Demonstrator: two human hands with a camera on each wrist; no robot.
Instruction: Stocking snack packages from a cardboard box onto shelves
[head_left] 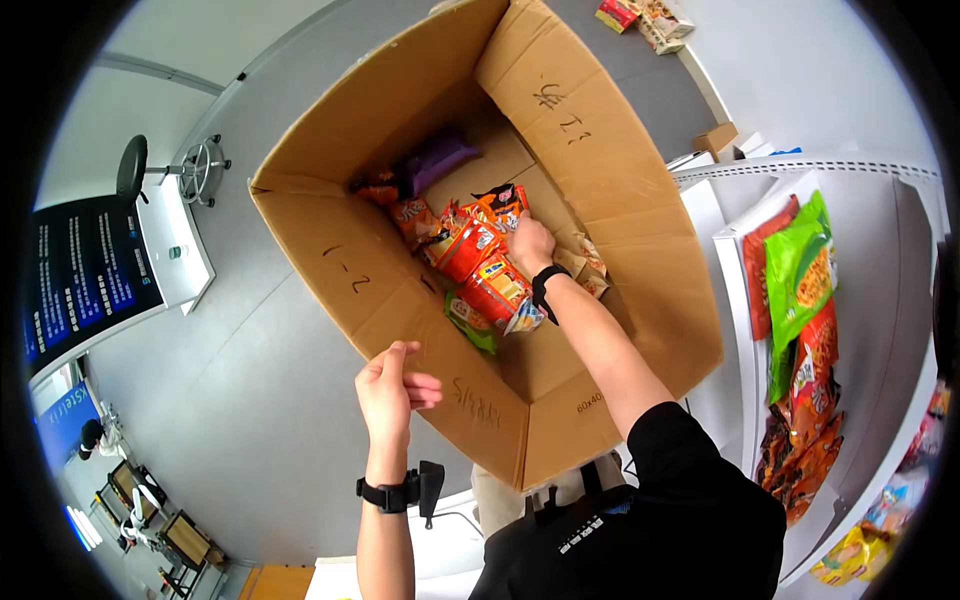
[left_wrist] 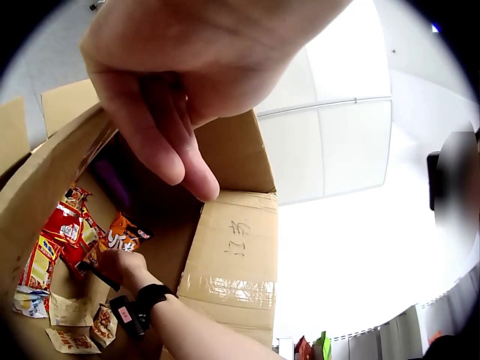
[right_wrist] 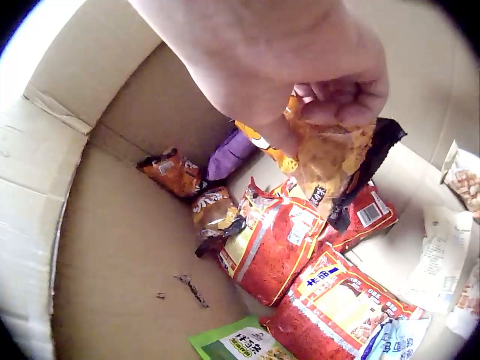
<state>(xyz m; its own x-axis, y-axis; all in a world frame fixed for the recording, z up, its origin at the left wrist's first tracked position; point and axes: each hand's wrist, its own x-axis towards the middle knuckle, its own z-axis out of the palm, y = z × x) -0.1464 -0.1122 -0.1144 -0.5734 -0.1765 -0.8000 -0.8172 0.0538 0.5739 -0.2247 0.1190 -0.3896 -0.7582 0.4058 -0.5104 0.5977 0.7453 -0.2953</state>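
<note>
Inside a tall cardboard box [head_left: 620, 190], my right hand [head_left: 532, 243] grips an orange and black snack bag [right_wrist: 330, 154] with curled fingers. Below that bag lie red noodle packs [right_wrist: 277, 240], and beside them are a purple bag [right_wrist: 231, 155], smaller orange bags [right_wrist: 174, 172] and a green pack [head_left: 470, 322]. Small beige packets [left_wrist: 72, 309] rest on the box floor at its right side. My left hand [head_left: 398, 385] hangs over the box's near left edge, its fingers loosely bent and holding nothing.
At the right, a white shelf [head_left: 880, 260] carries green and red snack bags [head_left: 800, 270]. More packets [head_left: 860, 555] lie lower right. Small boxes [head_left: 650, 20] stand on the floor at the top. A stool [head_left: 135, 170] and a dark screen [head_left: 90, 270] are at the left.
</note>
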